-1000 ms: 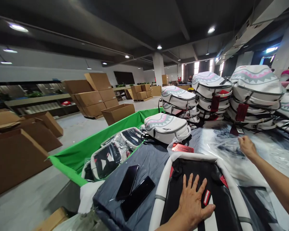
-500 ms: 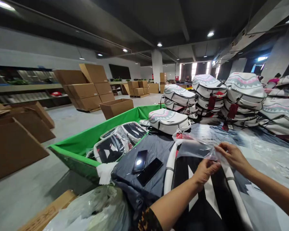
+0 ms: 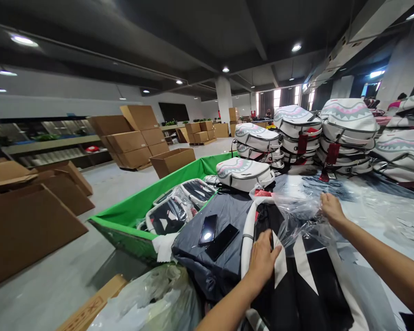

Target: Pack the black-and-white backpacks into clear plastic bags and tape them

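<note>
From the head camera, we see a big backpack with a soft white rim and a black back with white stripes [image 3: 292,289] right in front of us. It lies flat, and its long side runs away from us, with the far end leaning a little to the left. A thin, crinkly, see-through plastic bag [image 3: 294,211] lies over its far part.

Our right hand [image 3: 331,209] is up past the right side of the backpack. Its grip is curled in, and it looks like it is pinching the edge of the plastic, which spreads out to the left from the fingertips. Our left hand [image 3: 263,255] is lower, over the left side of the black back. Its grip is loose, with the fingers a bit bent and nothing held; we cannot tell how firmly it touches.

So the plastic sits between our two hands, up and to the right of the left one. The right hand is nearer to it, and the left hand is nearer to the stripes. A shiny red paper tag [image 3: 263,193] peeks out at the far end, and two flat black phones [image 3: 222,242] lie to the left.
</note>
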The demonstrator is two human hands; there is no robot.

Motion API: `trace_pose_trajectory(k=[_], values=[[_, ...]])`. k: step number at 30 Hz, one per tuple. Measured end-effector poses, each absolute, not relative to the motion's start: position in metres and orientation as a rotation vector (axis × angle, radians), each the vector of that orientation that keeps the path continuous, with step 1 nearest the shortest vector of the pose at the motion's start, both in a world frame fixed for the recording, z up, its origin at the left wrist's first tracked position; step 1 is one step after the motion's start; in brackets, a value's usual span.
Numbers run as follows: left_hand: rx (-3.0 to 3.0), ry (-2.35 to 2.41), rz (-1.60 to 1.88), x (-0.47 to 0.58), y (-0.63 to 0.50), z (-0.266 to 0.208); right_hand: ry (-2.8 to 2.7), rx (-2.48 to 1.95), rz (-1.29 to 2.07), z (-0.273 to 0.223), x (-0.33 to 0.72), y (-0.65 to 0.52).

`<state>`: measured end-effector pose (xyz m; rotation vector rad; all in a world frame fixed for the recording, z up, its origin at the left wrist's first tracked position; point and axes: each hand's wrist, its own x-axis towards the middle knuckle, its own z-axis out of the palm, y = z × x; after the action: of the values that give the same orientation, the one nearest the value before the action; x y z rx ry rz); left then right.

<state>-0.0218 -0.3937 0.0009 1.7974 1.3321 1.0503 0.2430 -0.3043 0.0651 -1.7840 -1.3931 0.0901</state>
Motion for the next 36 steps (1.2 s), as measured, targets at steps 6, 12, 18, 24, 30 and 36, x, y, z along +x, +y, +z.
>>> trace_pose_trajectory(k=[6,12,18,24,30,36], values=[[2.702,1.62,1.318,-0.008,-0.375,0.032,-1.909,-1.585,0.063,0.055,0.193,-0.342],[2.632,1.702,1.331,-0.056,-0.333,0.017,-2.089,-1.648,-0.22,0.039,0.218,-0.416],[1.984,1.559,1.592,-0.087,-0.348,-0.03,-1.563,-1.75,-0.045,0.01,0.269,-0.464],[1.101,1.118,1.486,-0.068,-0.364,-0.022,-1.591,-1.808,0.083,0.009,0.285,-0.484],[1.707,1.392,1.419,-0.085,-0.368,-0.017,-1.157,-2.08,0.17,-0.011,0.363,-0.486],[1.508,1.45,1.162,-0.045,-0.298,0.025,-1.321,-1.539,0.256,0.03,0.379,-0.408]])
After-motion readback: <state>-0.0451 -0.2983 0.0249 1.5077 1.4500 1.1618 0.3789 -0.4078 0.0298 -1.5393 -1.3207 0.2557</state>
